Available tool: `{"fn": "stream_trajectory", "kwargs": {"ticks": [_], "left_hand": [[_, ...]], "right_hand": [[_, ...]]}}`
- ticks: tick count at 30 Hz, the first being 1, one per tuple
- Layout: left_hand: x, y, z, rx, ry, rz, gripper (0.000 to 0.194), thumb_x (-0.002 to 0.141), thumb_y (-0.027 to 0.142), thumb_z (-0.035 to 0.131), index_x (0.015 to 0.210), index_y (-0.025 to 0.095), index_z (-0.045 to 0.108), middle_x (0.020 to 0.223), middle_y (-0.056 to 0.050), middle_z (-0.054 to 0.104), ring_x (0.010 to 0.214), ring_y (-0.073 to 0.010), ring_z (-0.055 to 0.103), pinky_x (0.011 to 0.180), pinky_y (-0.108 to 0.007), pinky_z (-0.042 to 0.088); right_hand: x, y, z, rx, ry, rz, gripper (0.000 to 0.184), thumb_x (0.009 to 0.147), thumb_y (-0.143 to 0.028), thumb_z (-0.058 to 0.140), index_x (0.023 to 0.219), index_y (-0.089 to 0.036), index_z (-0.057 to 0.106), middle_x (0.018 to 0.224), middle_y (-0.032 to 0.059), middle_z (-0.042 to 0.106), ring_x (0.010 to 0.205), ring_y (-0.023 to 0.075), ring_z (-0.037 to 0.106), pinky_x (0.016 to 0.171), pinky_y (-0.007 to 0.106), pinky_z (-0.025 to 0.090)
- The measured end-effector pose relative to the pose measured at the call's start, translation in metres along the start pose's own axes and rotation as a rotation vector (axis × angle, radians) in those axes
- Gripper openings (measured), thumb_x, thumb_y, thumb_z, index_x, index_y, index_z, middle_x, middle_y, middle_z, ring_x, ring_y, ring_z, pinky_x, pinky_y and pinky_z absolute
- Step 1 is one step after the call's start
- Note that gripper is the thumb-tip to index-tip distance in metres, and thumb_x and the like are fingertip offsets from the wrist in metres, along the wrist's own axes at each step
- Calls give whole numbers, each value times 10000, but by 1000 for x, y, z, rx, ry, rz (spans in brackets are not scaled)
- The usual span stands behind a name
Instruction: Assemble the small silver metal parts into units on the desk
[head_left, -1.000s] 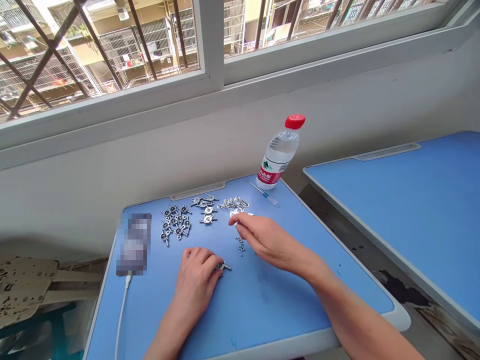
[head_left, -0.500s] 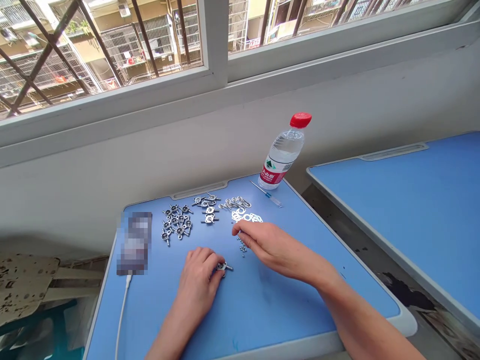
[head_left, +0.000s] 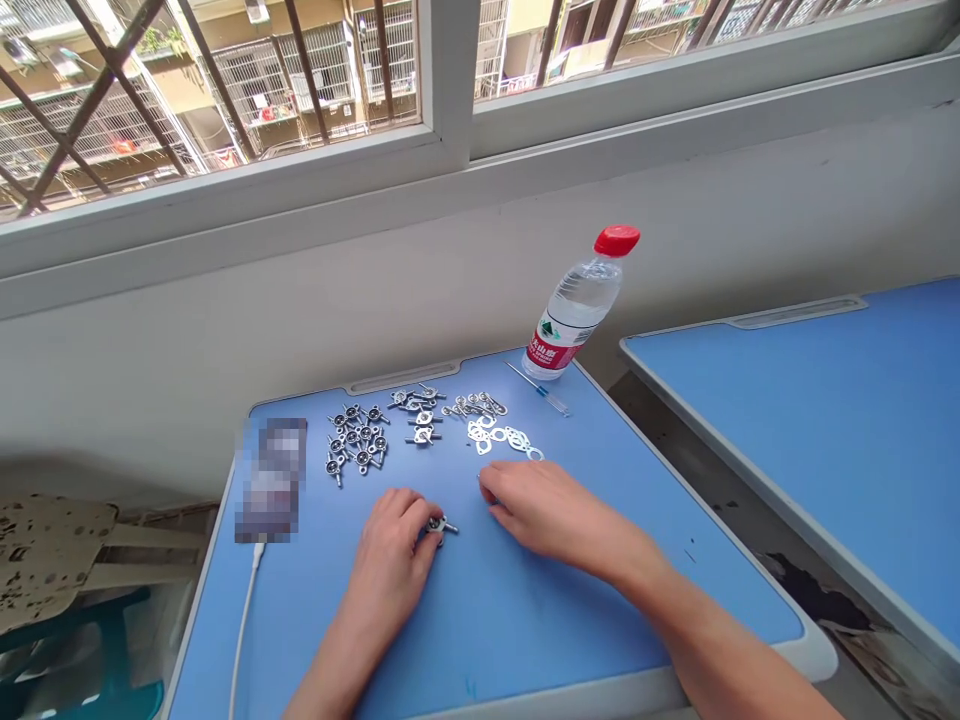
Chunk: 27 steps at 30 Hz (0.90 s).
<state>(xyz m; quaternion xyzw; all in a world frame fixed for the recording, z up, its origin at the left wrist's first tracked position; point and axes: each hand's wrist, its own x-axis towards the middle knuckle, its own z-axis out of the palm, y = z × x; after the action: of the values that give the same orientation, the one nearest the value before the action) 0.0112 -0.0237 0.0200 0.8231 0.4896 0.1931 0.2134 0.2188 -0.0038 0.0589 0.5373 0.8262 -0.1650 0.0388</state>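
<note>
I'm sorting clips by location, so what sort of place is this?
Probably a classroom or similar room used as a simple workspace: a blue-topped desk and a second desk stand near a barred window, and small metal parts lie grouped on the nearer one.

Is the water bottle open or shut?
Shut: the bottle has its red cap sitting on top.

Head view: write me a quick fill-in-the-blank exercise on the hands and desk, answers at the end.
1. The left hand holds a part that looks made of ____.
2. The flat pieces just beyond the right hand are colored ____.
3. The bottle cap is ____.
4. The desktop is ____.
Missing words: metal; white; red; blue.
</note>
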Motion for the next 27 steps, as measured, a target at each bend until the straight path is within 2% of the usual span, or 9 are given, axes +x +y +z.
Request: {"fn": "stream_trajectory", "kwargs": {"ticks": [5, 12, 16, 22, 27], "left_hand": [[1, -1, -3, 11, -1, -19, 158, 841, 61, 572, 906, 200, 611, 902, -33, 628, 867, -214, 569, 751, -358, 495], [1, -1, -2, 24, 2, -19, 167, 835, 61, 573, 902, 208, 616, 900, -32, 632, 865, -214, 577, 745, -345, 492], [0, -1, -2, 21, 0, -18, 167, 837, 56, 577, 901, 205, 616, 903, -32, 632, 863, -214, 575, 744, -346, 488], [-2, 2, -1, 15, -25, -11, 172, 840, 60, 597, 929, 206, 615, 931, -31, 642, 878, -221, 570, 764, -361, 483], [-3, 3, 1, -12, -39, -26, 325, 825, 47, 600, 1101, 215, 569, 979, -39, 649, 907, -230, 580, 788, -382, 493]], "right_hand": [[0, -3, 6, -83, 5, -22, 190, 845, -36, 494, 762, -162, 608, 788, 83, 659, 633, 195, 594, 514, 295, 228], [5, 0, 21, -119, 28, -30, 225, 874, -58, 475, 710, -145, 600, 696, 61, 599, 544, 131, 507, 539, 276, 260], [4, -2, 18, -102, 55, -50, 229, 888, -66, 472, 729, -141, 618, 733, 63, 623, 562, 134, 523, 530, 285, 244], [4, -10, 9, 50, 91, -174, 185, 901, -89, 499, 812, -159, 645, 816, 32, 673, 652, 138, 585, 537, 276, 240], [5, -11, 21, 48, 181, -280, 166, 889, -74, 507, 806, -157, 624, 775, 15, 649, 605, 124, 553, 525, 276, 217]]}}
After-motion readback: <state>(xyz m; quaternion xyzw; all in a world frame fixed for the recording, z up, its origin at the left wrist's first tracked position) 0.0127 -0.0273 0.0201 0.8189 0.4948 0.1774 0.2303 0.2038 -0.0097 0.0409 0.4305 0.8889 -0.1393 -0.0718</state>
